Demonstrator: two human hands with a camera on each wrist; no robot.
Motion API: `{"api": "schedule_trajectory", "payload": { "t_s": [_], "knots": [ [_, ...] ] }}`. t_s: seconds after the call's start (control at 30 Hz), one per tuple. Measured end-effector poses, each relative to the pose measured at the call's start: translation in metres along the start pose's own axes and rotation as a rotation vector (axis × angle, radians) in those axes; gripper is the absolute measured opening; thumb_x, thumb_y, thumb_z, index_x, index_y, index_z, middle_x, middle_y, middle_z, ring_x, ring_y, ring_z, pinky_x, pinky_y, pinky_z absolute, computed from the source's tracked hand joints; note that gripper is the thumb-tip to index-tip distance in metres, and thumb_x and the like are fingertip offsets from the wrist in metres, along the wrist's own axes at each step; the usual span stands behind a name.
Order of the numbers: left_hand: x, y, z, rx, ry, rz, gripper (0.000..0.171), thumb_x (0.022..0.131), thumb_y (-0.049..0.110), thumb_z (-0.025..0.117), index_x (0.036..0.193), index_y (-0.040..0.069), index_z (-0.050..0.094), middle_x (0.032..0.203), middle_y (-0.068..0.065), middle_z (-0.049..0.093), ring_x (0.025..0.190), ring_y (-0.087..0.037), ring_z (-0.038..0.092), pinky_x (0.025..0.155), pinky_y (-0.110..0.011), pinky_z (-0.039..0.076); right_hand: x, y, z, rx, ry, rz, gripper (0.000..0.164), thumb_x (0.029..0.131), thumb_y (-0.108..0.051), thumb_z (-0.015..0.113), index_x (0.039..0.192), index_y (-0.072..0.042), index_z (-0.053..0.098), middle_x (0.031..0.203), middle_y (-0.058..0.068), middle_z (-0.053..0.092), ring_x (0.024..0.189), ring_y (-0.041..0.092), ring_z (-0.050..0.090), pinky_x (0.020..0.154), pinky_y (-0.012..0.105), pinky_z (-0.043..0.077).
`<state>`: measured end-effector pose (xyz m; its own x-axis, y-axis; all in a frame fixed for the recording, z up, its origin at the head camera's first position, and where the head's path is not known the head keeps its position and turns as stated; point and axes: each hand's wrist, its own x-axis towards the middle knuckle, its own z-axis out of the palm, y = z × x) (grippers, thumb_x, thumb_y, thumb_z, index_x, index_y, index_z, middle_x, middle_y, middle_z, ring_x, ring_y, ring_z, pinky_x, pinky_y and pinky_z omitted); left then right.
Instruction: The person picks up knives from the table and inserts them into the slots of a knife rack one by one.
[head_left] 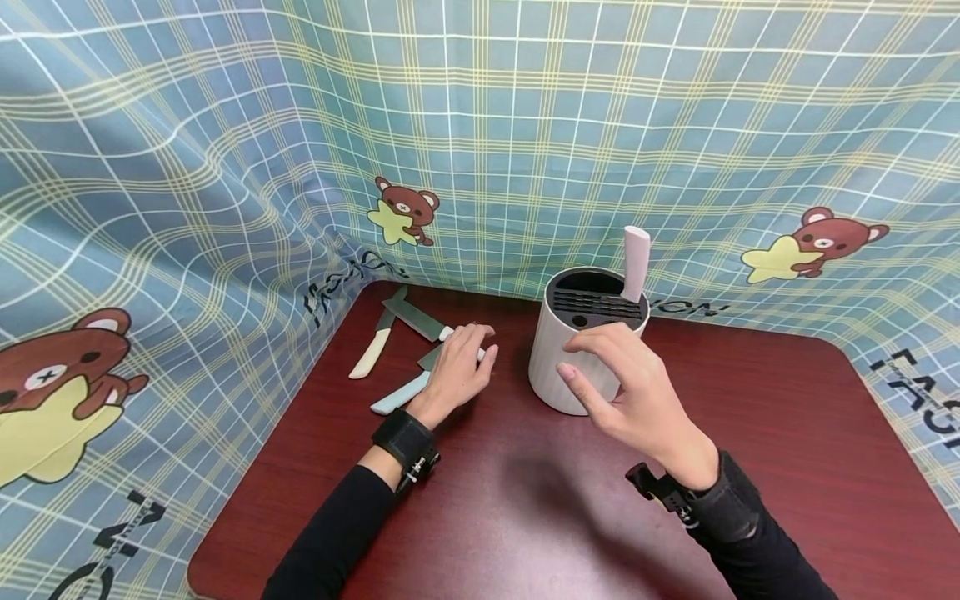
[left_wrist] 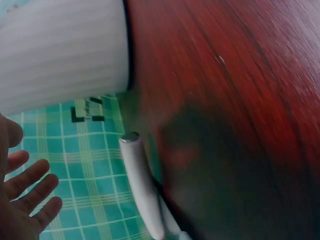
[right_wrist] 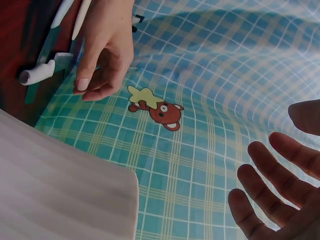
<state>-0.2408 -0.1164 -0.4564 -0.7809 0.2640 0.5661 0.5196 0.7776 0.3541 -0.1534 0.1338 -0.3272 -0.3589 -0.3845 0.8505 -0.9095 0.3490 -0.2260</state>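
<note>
My left hand (head_left: 457, 371) hovers over a group of knives with fingers loosely bent and nothing held. Partly beneath it in the head view is a broad-bladed knife (head_left: 411, 318), whose white handle (right_wrist: 40, 73) shows in the right wrist view. Beside it lie a cream-handled knife (head_left: 371, 353) and a light-blue-handled knife (head_left: 401, 394). Right of these stands a white ribbed knife holder (head_left: 549, 358) with a black slotted top. One knife with a pale pink handle (head_left: 637, 262) sits upright in it. My right hand (head_left: 637, 392), fingers apart and holding nothing, is in front of the holder.
The dark red table (head_left: 750, 417) has rounded corners. Plaid cloth (head_left: 495, 167) with bear prints hangs behind it and along its left side, close to the knives. Each wrist wears a black strap (head_left: 405, 437) with a small camera.
</note>
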Motion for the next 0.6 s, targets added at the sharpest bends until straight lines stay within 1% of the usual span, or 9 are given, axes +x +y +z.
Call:
{"api": "schedule_trajectory", "payload": {
  "t_s": [0.13, 0.37, 0.5, 0.6],
  "knots": [
    [0.0, -0.01, 0.003, -0.001, -0.038, -0.029, 0.023, 0.1, 0.019, 0.058, 0.118, 0.007, 0.065, 0.109, -0.008, 0.07, 0.097, -0.028, 0.062, 0.088, -0.04, 0.052, -0.005, -0.001, 0.004, 0.007, -0.03, 0.005, 0.021, 0.098, -0.024, 0.065, 0.105, -0.005, 0.071, 0.1, 0.005, 0.07, 0.095, 0.018, 0.062, 0.092, 0.023, 0.044],
    [0.002, -0.023, 0.007, 0.021, -0.102, -0.084, 0.023, 0.097, 0.014, 0.06, 0.118, 0.007, 0.065, 0.111, -0.009, 0.069, 0.099, -0.028, 0.061, 0.093, -0.042, 0.05, -0.014, -0.001, 0.01, 0.013, -0.095, 0.042, 0.017, 0.095, -0.021, 0.068, 0.106, -0.008, 0.071, 0.101, 0.001, 0.069, 0.097, 0.015, 0.062, 0.094, 0.022, 0.044],
    [0.005, -0.029, 0.01, 0.044, -0.142, -0.088, 0.026, 0.095, 0.008, 0.062, 0.12, 0.006, 0.065, 0.111, -0.009, 0.068, 0.099, -0.028, 0.06, 0.093, -0.044, 0.05, -0.019, -0.001, 0.013, 0.011, -0.122, 0.065, 0.016, 0.093, -0.02, 0.07, 0.106, -0.011, 0.071, 0.102, -0.002, 0.068, 0.099, 0.014, 0.062, 0.094, 0.021, 0.044],
    [0.006, -0.032, 0.011, 0.058, -0.165, -0.08, 0.03, 0.092, 0.004, 0.06, 0.121, 0.004, 0.065, 0.112, -0.012, 0.068, 0.1, -0.03, 0.059, 0.093, -0.045, 0.049, -0.022, -0.001, 0.015, 0.006, -0.141, 0.078, 0.015, 0.093, -0.019, 0.071, 0.106, -0.012, 0.071, 0.102, -0.003, 0.068, 0.1, 0.012, 0.062, 0.093, 0.021, 0.045]
  ]
}}
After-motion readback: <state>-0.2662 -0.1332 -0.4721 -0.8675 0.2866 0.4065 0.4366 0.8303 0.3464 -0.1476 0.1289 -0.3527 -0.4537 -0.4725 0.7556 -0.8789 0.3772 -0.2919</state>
